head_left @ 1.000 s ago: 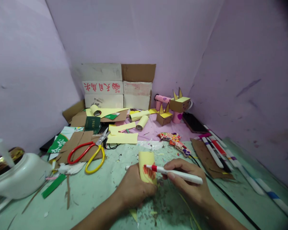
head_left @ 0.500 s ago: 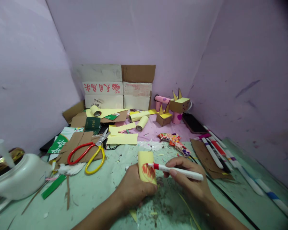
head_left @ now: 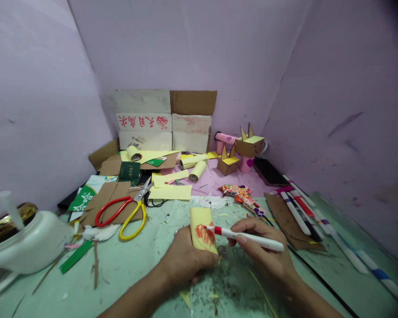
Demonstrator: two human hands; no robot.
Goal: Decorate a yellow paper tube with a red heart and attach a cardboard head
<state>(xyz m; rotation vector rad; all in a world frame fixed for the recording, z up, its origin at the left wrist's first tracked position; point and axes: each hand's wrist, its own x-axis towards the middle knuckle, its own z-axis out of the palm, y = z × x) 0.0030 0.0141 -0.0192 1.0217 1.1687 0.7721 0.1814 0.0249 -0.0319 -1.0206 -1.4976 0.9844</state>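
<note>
My left hand point(head_left: 185, 256) is wrapped round a yellow paper-covered tube point(head_left: 199, 216), holding it up near the front of the table. A patch of red-orange marker strokes point(head_left: 204, 237) covers the lower part of its near face. Between the thumb and fingers of my right hand point(head_left: 263, 247) is a white marker point(head_left: 252, 238) with a red band. Its tip points left and meets the coloured patch near its top. To the left lie scissors point(head_left: 132, 212) with one red and one yellow handle, blades towards the back.
A white teapot-like vessel point(head_left: 36, 243) stands at the left. Several markers point(head_left: 295, 214) lie on the right, by a cardboard piece point(head_left: 288, 223). Farther back are yellow tubes point(head_left: 197, 170), a cardboard animal head point(head_left: 228, 165), a phone point(head_left: 270, 171) and a folded box point(head_left: 146, 121).
The red marks on the tube have spread a little at the upper left of the patch. The marker has shifted slightly right; both hands keep their grips.
</note>
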